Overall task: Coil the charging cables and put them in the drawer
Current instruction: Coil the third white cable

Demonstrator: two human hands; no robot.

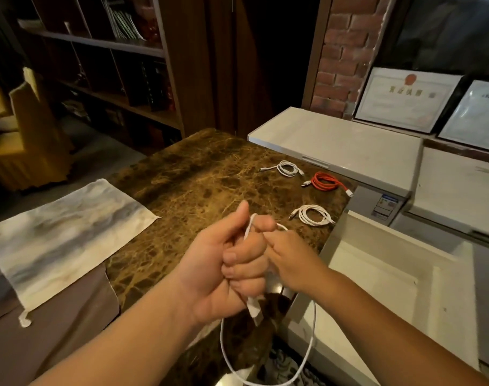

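Note:
My left hand (224, 263) grips a white charging cable (307, 355) in its fist, thumb up; a connector sticks out below the fist and a long loop hangs down. My right hand (290, 257) pinches the same cable just beside the left fist. On the brown marble counter (198, 174) lie three coiled cables: a white coil (314, 215) nearest, a red coil (325, 181) behind it, another white coil (286, 168) farthest. The white open drawer (377, 263) is to the right of my hands.
A grey-white cloth (59, 238) covers the counter's left part. White chest freezers (343, 143) stand behind the counter at the right. Framed certificates (405, 98) lean against the brick wall. Bookshelves (107, 65) fill the back left.

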